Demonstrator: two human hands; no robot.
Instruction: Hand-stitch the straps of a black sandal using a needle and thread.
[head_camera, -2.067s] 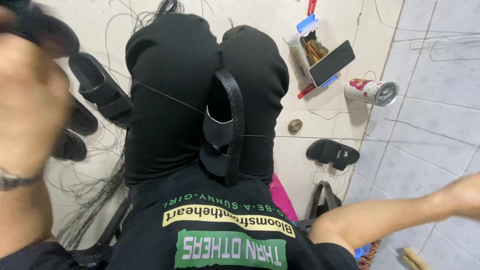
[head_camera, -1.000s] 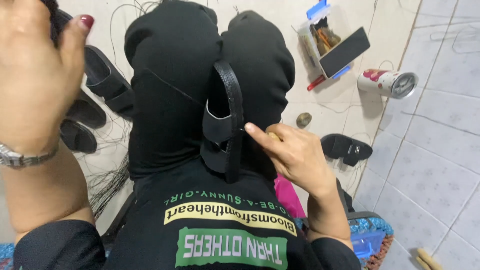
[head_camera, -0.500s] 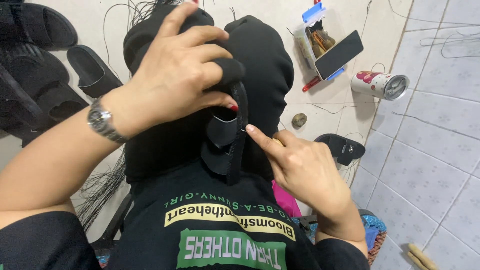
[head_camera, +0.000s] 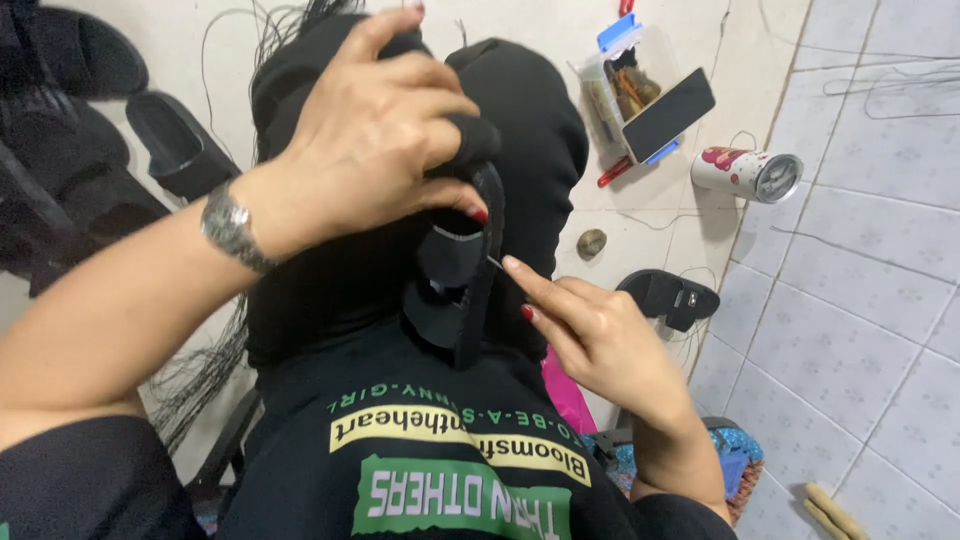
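Sandal: black sandal (head_camera: 462, 290) standing on edge between the knees, wedged in the lap, strap side turned toward the right.
Left hand: left hand (head_camera: 375, 140) curled over the sandal's far end, fingers closed on it, pinning it steady.
Right hand: right hand (head_camera: 590, 335) at the strap's right edge, thumb and forefinger pinched on a thin needle (head_camera: 494, 262), likely for stitching.
Floor: pale tiled floor (head_camera: 860, 300); more black sandals (head_camera: 170, 145) toward the left edge, one (head_camera: 670, 297) on the right.
Far right corner: phone (head_camera: 668, 115) propped on a clear box, tumbler (head_camera: 745, 173) lying on its side.
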